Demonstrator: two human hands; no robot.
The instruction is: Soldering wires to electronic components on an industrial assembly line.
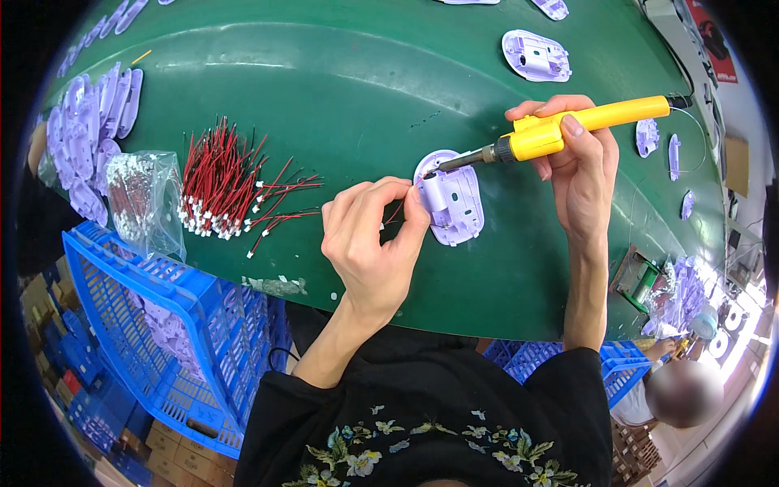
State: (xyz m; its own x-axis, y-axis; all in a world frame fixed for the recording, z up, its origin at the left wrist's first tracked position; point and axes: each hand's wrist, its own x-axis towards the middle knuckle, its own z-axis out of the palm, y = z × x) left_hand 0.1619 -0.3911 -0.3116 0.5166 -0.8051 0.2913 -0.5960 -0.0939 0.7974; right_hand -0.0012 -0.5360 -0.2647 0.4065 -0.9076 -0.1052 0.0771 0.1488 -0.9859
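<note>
A light-purple plastic shell point(464, 213) lies on the green table in front of me, its moulded inside facing up. My right hand point(580, 158) is closed round the yellow handle of a soldering iron point(540, 140). The iron's dark tip reaches the upper left part of the shell. At the shell's left edge my left hand point(369, 231) is closed, thumb and forefinger pinched together. A red-and-black wire point(394, 214) shows inside the loop of those fingers; its end at the fingertips is mostly hidden.
Left of my hand lies a pile of red-and-black wires with white connectors point(223, 183), beside a clear bag of them point(142, 199). Purple shells are stacked far left point(85, 130); another lies at the back point(535, 57). A blue crate point(195, 316) stands below the table edge. A green spool point(645, 286) sits right.
</note>
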